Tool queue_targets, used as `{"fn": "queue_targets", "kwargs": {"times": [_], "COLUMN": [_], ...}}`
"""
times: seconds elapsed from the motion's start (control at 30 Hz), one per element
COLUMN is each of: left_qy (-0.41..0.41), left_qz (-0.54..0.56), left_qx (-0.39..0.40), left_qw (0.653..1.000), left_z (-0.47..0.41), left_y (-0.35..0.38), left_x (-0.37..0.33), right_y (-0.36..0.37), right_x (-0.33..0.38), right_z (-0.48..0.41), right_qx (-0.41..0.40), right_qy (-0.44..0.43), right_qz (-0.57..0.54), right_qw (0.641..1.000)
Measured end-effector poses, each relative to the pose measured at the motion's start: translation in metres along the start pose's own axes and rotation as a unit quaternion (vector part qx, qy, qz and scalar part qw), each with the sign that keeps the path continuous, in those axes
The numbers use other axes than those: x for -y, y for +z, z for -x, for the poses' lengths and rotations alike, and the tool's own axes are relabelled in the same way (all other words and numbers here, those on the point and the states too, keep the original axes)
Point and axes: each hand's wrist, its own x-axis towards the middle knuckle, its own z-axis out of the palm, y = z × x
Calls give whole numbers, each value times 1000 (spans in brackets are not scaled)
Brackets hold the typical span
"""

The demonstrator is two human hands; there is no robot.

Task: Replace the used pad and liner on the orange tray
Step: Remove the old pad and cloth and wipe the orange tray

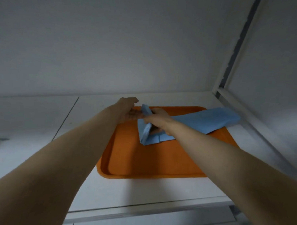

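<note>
On the white counter point(147, 191) sits the orange tray point(146, 163); the right hand point(157, 118) grips a folded blue sheet point(203, 118) on it, and the left hand point(128, 109) touches its fold, though I cannot tell whether it grips.

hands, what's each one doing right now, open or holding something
Left hand: open, fingers straight against a fold of the blue liner.
Right hand: grip closed on the blue liner, over the orange tray.

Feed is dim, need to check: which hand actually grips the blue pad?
The right hand, its fingers curled round a raised fold of the blue pad on the orange tray. The left hand keeps its fingers straighter, only reaching the fold's far corner.
</note>
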Motion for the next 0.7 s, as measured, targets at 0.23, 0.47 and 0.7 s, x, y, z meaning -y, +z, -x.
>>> {"fn": "queue_targets", "kwargs": {"times": [0.23,0.47,0.7], "left_qy": [159,191,119], "left_qz": [-368,-616,-555], "left_qx": [-32,41,-39], "left_qw": [916,764,822], "left_z": [-5,-8,-3], "left_y": [11,25,29], "left_x": [22,44,44], "right_y": [-26,-26,-23], "right_x": [-26,-45,-48], "right_z": [-14,-16,-15], "right_qx": [-87,-171,-25], "right_qy": [16,-147,-134], "right_qz": [135,404,501], "right_qw": [987,886,855]}}
